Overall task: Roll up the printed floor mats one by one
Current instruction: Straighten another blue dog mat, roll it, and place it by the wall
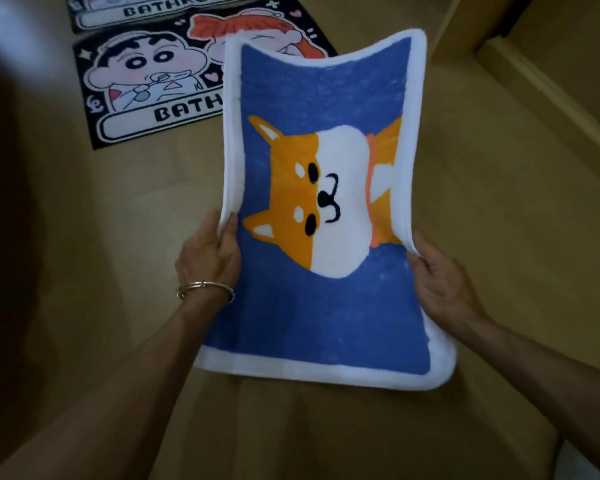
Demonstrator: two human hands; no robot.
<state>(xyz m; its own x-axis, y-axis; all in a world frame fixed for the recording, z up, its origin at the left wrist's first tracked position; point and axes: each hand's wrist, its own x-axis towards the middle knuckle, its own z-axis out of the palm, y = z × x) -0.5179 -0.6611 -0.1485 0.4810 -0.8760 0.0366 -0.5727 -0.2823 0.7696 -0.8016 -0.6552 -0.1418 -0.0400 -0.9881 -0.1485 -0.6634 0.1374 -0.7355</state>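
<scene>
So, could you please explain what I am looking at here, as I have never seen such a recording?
There is no machine here. A person wears a camera on the head that looks forward and down, so the two arms you see are their own. The left hand, with a bangle at the wrist, and the right hand each have a grip on one long side edge of a blue mat printed with an orange and white dog. The mat is not yet rolled, and its edges curl up where it is pinched. Beyond it, on the brown floor, lie a black cartoon mat and, farther off, a second black mat that is cut off by the frame.
</scene>
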